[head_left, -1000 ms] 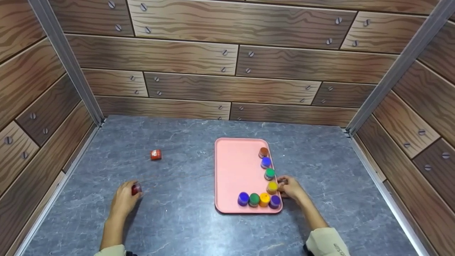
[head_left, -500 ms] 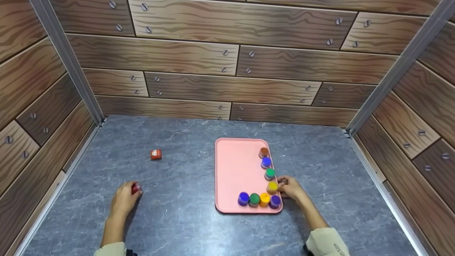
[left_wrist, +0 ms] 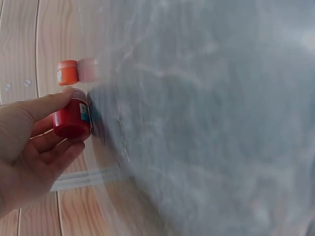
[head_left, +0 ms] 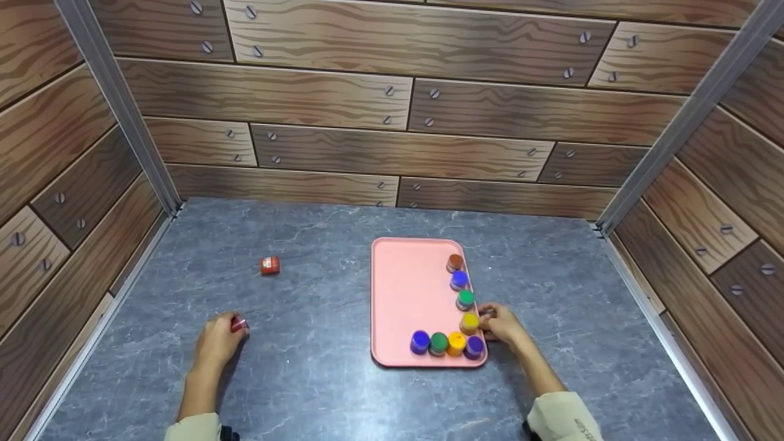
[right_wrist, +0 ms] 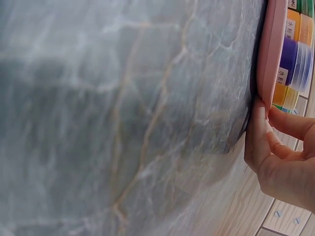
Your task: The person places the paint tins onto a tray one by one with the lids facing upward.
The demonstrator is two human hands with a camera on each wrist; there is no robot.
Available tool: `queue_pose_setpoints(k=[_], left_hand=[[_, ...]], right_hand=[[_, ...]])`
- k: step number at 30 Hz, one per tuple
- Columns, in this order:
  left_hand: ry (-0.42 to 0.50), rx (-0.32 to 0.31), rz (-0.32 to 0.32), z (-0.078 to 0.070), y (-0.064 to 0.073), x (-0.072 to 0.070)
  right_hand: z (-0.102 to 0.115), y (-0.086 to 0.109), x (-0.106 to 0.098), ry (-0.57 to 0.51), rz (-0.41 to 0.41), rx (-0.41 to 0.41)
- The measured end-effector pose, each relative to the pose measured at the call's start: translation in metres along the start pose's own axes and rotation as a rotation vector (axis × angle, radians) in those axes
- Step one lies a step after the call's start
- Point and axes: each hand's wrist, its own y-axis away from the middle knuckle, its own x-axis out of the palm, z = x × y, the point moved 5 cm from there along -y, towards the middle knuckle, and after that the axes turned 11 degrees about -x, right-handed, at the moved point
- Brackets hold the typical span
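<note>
My left hand (head_left: 215, 338) pinches a small red paint jar (left_wrist: 72, 117) between thumb and fingers, on the left of the table. The jar is tilted, its clear lid pointing away from the palm and close over the tabletop. An orange-red paint jar (head_left: 269, 265) lies on its side farther back. At the pink tray (head_left: 404, 288), my right hand (head_left: 502, 324) grips the right rim, fingers partly hidden under the edge. Beside those fingers stands a yellow-lidded paint jar (head_left: 470, 323). A purple paint jar (right_wrist: 289, 60) stands in the tray's near right corner.
More paint jars line the tray's right side, including a green one (head_left: 465, 299), a blue one (head_left: 459, 280) and a brown one (head_left: 454, 263). Others stand along its near edge, among them a dark blue jar (head_left: 420, 342). Wood-print walls (head_left: 318, 101) enclose the grey marbled table (head_left: 318, 392).
My left hand has shifted slightly to the right, and the red jar in it has tilted over. The right hand and the tray have stayed in place.
</note>
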Motion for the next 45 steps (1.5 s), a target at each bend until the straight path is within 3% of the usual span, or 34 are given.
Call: queue_pose_setpoints(k=[18, 30, 45], left_hand=[[0.048, 0.029, -0.075, -0.044, 0.015, 0.016], [0.105, 0.144, -0.142, -0.082, 0.027, 0.020], [0.139, 0.260, -0.169, -0.121, 0.042, 0.040]], right_hand=[[-0.002, 0.000, 0.000, 0.030, -0.003, 0.023], [-0.003, 0.000, 0.000, 0.016, -0.011, 0.022], [0.001, -0.001, 0.001, -0.029, -0.001, -0.004]])
